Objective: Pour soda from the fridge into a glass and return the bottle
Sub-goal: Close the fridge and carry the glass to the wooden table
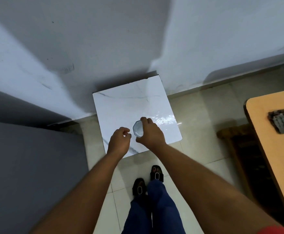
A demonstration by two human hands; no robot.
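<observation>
A clear glass (137, 128) stands on a small white marble-look table (121, 107), near its front edge. My right hand (151, 132) wraps around the glass from the right side. My left hand (120, 141) hovers just left of the glass with its fingers curled loosely and nothing in it. No soda bottle is in view. The large grey surface (28, 166) at the left may be the fridge; I cannot tell.
The white table stands against a pale wall (104, 39) on a tiled floor (197, 124). A wooden table (272, 141) with a dark cloth (283, 120) is at the right, a dark wooden stool or shelf beneath it. My feet in black sandals are below the table.
</observation>
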